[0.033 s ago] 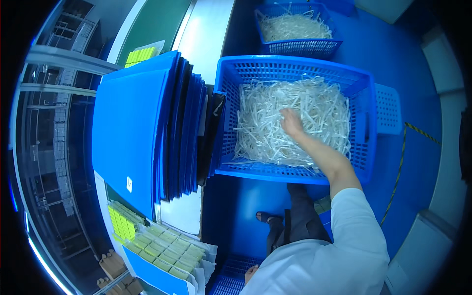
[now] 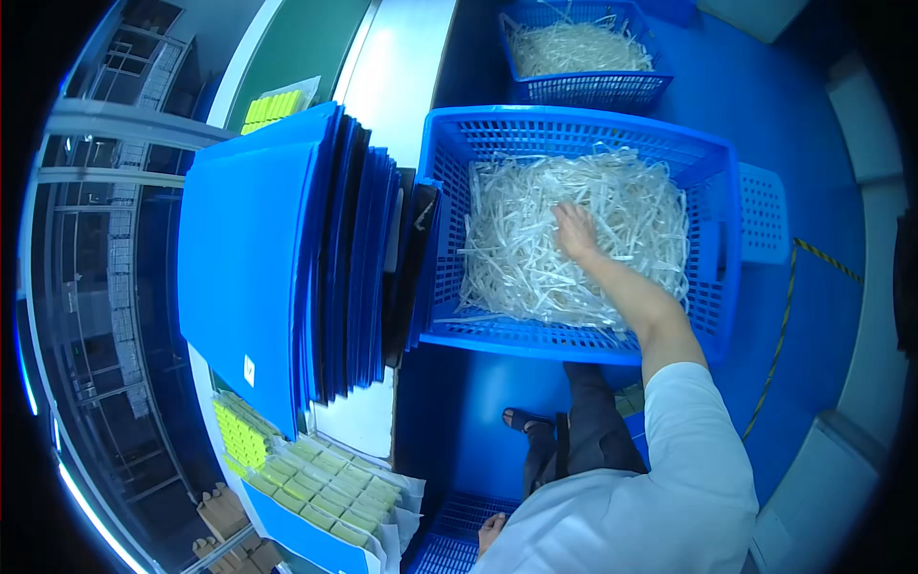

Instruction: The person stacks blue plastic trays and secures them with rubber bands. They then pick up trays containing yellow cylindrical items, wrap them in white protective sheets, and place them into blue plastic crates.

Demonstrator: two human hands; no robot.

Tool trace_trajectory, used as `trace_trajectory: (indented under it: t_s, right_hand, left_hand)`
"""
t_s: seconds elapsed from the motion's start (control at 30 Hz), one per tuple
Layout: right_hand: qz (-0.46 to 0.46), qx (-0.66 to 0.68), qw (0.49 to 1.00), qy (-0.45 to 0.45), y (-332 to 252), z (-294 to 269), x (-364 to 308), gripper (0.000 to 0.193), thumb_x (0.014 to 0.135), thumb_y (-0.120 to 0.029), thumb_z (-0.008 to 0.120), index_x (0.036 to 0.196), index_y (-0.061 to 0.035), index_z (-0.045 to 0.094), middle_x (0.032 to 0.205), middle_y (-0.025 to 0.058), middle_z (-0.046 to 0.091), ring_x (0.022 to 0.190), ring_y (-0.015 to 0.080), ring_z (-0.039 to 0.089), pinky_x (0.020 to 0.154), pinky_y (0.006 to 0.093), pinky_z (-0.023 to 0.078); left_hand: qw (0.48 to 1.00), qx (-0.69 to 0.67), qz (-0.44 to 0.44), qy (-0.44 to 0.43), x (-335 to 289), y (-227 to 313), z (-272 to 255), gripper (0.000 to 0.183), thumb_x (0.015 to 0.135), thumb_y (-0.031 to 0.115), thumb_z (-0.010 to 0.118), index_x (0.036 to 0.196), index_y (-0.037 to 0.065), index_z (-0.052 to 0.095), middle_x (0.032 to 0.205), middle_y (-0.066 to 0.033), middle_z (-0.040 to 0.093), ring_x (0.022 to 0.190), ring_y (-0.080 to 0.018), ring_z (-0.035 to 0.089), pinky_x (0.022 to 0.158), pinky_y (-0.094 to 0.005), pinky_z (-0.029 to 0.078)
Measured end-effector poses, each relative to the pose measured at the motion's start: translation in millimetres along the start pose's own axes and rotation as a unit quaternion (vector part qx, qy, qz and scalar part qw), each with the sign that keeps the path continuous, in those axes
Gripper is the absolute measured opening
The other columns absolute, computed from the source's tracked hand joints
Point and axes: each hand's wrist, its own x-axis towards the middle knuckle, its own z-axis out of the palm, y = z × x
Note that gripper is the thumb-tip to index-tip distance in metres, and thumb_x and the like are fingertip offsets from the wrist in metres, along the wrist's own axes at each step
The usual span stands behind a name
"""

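A large blue perforated basket [image 2: 583, 120] holds a heap of whitish, translucent thin strips [image 2: 535, 277]. My right hand [image 2: 576, 232] reaches into it from the right and lies on the middle of the heap. Its fingers are bent down and closed among the strips; the fingertips are partly hidden. Low in the view, beside my white shirt, my left hand [image 2: 491, 532] hangs close to my body. Only part of it shows, with the fingers looking curled; whether anything is inside them is hidden.
Left of the basket, a thick stack of blue and black sheets [image 2: 249, 258] stands on a worktable [image 2: 402, 57]. Yellow-green blocks in trays [image 2: 325, 488] sit nearer. Behind is another blue basket of strips [image 2: 588, 86]; a blue crate [image 2: 762, 215] stands at the right.
The view has shifted slightly, so the baskets sit a little farther right in it. My right hand stays on the strips, its fingers slightly turned.
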Motion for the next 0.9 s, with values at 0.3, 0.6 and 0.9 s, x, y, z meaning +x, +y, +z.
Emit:
trace_trajectory:
  t_s: [0.3,0.6,0.9]
  right_hand:
    - [-0.032,-0.043,0.987,-0.148,75.8,-25.2,71.1,0.017,0.086,-0.018,0.061,0.084,-0.0051,0.072,0.088,0.0127,0.073,0.092,0.0293,0.068,0.093,0.0485,0.047]
    - [-0.023,0.304,0.939,-0.159,-89.3,-333.7,68.9,0.032,0.091,-0.032,0.067,0.093,-0.0005,0.073,0.067,-0.0001,0.058,0.062,0.0105,0.052,0.057,0.0301,0.043]
    - [-0.412,0.387,0.794,-0.223,-381.6,-540.5,-181.7,0.026,0.097,-0.023,0.061,0.099,-0.0008,0.074,0.060,-0.0044,0.049,0.053,0.0037,0.042,0.047,0.0243,0.032]
  left_hand:
    - [0.977,-0.200,0.037,0.059,6.2,70.9,8.5,0.042,0.098,0.033,0.067,0.123,-0.001,0.062,0.109,-0.0144,0.070,0.093,-0.0240,0.070,0.080,-0.0345,0.056]
    - [0.938,-0.053,0.343,0.021,-18.8,182.6,11.4,0.051,0.097,0.032,0.068,0.129,-0.006,0.060,0.114,-0.0174,0.070,0.104,-0.0209,0.066,0.093,-0.0328,0.051]
    - [0.387,-0.178,0.881,0.206,-337.7,325.4,-88.9,0.089,0.083,0.013,0.080,0.152,-0.005,0.027,0.152,-0.0204,0.038,0.142,-0.0308,0.037,0.119,-0.0431,0.026]
